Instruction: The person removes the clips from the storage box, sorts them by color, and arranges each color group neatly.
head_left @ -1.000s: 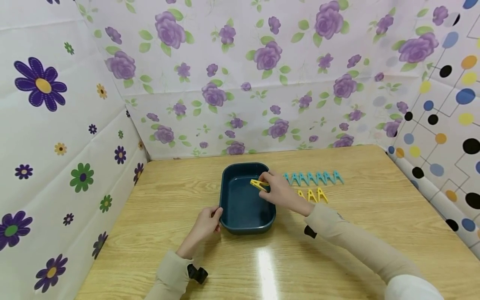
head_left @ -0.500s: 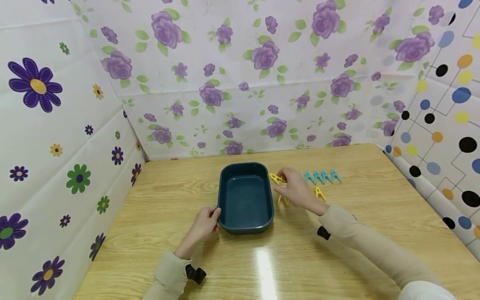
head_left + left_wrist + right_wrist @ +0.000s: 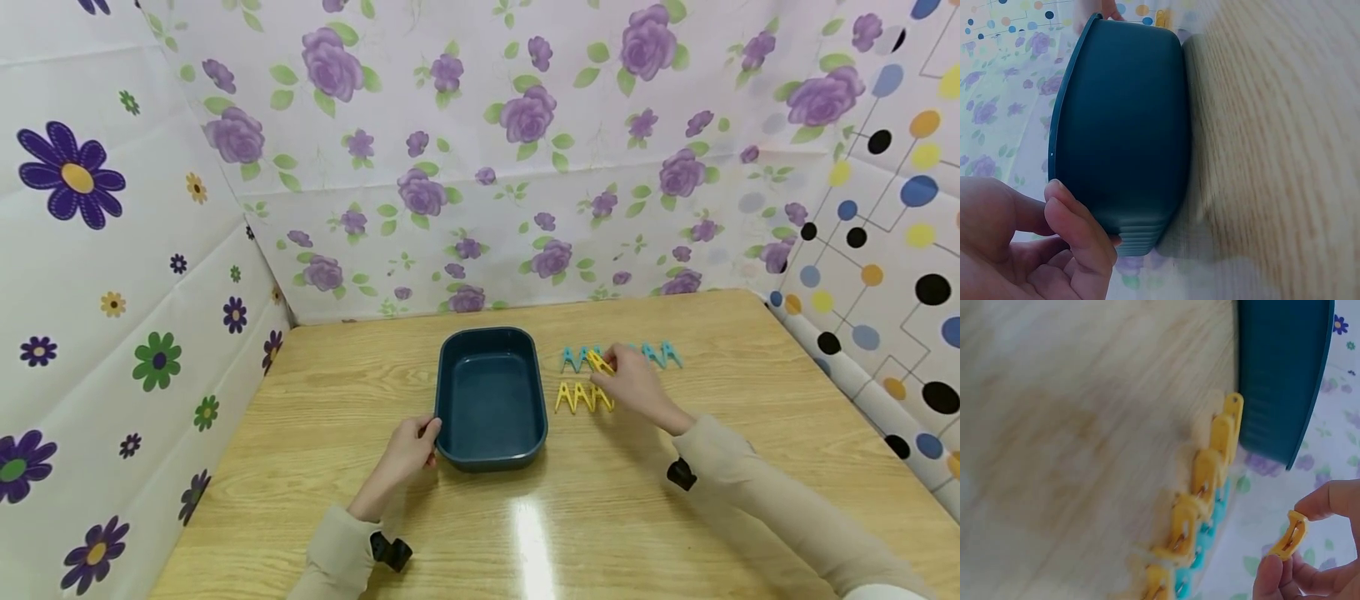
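My left hand (image 3: 408,450) pinches the near left rim of a dark blue rectangular tub (image 3: 491,463), which stands on the table. In the left wrist view, thumb and fingers (image 3: 1082,244) meet at the tub's corner. To the right of the tub, my right hand (image 3: 637,383) holds a yellow clothespin (image 3: 598,362) between thumb and fingers, above the table; the right wrist view shows this yellow clothespin (image 3: 1289,535) from the side. Below it stands a row of yellow clothespins (image 3: 580,397), partly hidden by the hand. Behind that runs a row of turquoise clothespins (image 3: 651,356), also partly covered.
The wooden table (image 3: 337,375) ends at a flowered cloth backdrop (image 3: 375,208). Patterned cloth walls (image 3: 112,333) rise on both sides. Black wrist cameras (image 3: 392,552) sit on both sleeves.
My right hand has moved right with a yellow clothespin, from over the tub, past its right rim, to above the clothespin rows. My left hand has stayed on the rim.
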`<state>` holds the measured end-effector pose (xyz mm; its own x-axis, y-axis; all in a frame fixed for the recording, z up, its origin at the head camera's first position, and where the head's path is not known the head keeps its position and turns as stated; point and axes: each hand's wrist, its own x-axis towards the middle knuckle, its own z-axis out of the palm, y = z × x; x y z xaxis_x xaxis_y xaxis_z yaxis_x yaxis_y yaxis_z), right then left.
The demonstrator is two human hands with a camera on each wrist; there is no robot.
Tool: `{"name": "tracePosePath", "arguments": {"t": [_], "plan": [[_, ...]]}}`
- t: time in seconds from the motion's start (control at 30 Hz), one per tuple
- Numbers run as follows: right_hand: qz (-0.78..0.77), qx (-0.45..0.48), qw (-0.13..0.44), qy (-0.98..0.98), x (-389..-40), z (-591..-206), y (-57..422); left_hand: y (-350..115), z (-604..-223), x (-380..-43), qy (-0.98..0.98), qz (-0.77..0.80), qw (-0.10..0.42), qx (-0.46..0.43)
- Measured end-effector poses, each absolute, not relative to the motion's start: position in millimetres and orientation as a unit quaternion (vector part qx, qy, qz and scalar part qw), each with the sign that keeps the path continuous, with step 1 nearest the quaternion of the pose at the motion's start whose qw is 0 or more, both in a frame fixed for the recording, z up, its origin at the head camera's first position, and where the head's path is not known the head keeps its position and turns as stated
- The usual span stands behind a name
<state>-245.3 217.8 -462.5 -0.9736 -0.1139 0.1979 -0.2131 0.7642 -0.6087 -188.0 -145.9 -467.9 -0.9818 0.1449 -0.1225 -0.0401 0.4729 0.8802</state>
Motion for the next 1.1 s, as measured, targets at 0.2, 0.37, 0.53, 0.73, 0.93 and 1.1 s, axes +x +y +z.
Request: {"name": "tracePosePath", "arguments": {"t": [0.2,0.37,0.53,0.73,0.93,1.1], "plan": [[0.318,0.069,0.063,-0.944,-240,-469,238,-145,-468,-188,0.853,0.513,0.094,0.02],[0.302,0.056,0.049,-0.95,-239,-475,254,-145,-468,-187,0.854,0.511,0.092,0.02],[0.293,0.041,0.029,-0.955,-240,-478,268,-145,-468,-189,0.852,0.515,0.094,0.023],[0.291,0.038,0.019,-0.956,-237,-479,279,-145,-467,-190,0.854,0.512,0.09,0.026],[0.277,0.021,0.006,-0.961,-231,-475,285,-145,-468,-190,0.852,0.515,0.089,0.027],[0.272,0.01,-0.006,-0.962,-231,-478,291,-145,-469,-190,0.851,0.517,0.091,0.026]]}}
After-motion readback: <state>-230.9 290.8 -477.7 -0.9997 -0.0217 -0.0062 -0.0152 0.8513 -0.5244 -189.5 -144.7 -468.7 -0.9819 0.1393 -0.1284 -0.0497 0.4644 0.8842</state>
